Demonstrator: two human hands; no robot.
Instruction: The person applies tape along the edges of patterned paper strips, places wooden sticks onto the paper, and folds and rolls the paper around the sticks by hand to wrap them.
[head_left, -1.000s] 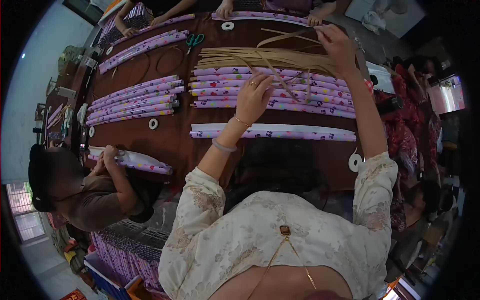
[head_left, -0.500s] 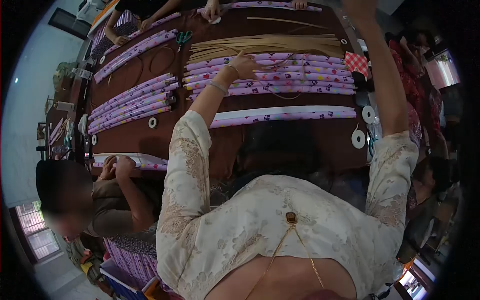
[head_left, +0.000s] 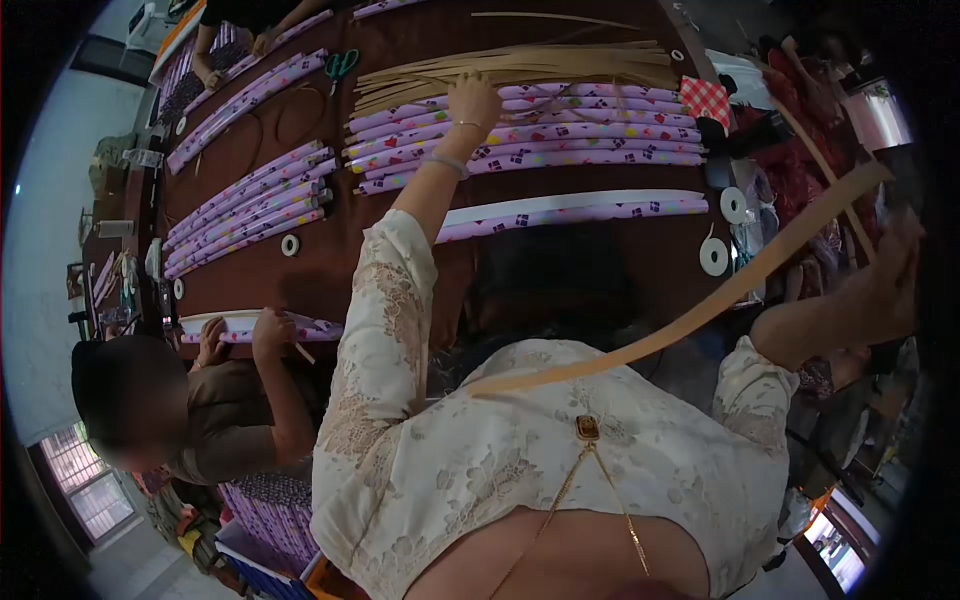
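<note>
Tan strip [head_left: 705, 308] up off the table, right hand [head_left: 892, 265] on it, left hand [head_left: 473, 105] at the bundle

Head view: step in hand, my read: strip handling, one piece clear of the bundle of strips [head_left: 570, 68] at upper centre. Next move, as I judge it, calls for control of the loose end, which crosses in front of the white blouse [head_left: 540, 450], lower centre.

Strip runs from there to mid-right of frame, far end just above the right fingers. A thinner tan length [head_left: 822, 155] drops to that hand from upper right; same piece or another, can't tell. Right fingers look closed on strip; exact contact too dim. Left fingers point down at the bundle's near edge, beside the patterned rolls [head_left: 600, 158]; pinching or just resting, can't tell.
</note>
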